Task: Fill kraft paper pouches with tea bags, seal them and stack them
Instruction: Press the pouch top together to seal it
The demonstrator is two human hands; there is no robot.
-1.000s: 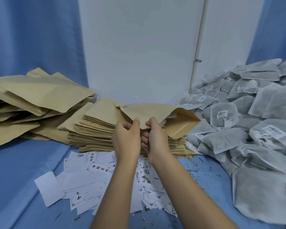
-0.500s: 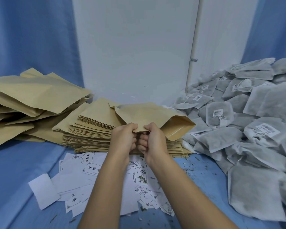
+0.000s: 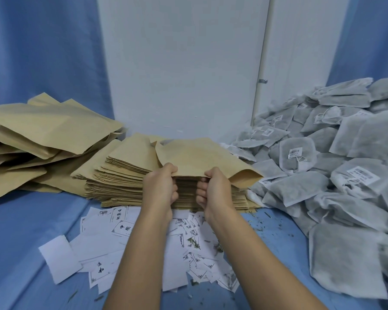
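Note:
Both hands hold one kraft paper pouch (image 3: 199, 156) flat above the stack of empty flat pouches (image 3: 121, 180). My left hand (image 3: 160, 189) pinches its near edge on the left. My right hand (image 3: 213, 189) pinches the same edge a little to the right, a small gap between the two fists. The pouch's right corner curls downward. A large heap of grey tea bags (image 3: 334, 166) with white tags fills the right side. Bulging kraft pouches (image 3: 43, 133) lie piled at the left.
Torn white paper labels (image 3: 112, 242) with black print litter the blue cloth (image 3: 20, 231) below my forearms, with loose tea crumbs among them. A white wall panel (image 3: 182, 63) and blue curtains stand behind everything.
My two hands have moved apart along the pouch's near edge, and the pouch lies flatter and lower over the stack than a second ago.

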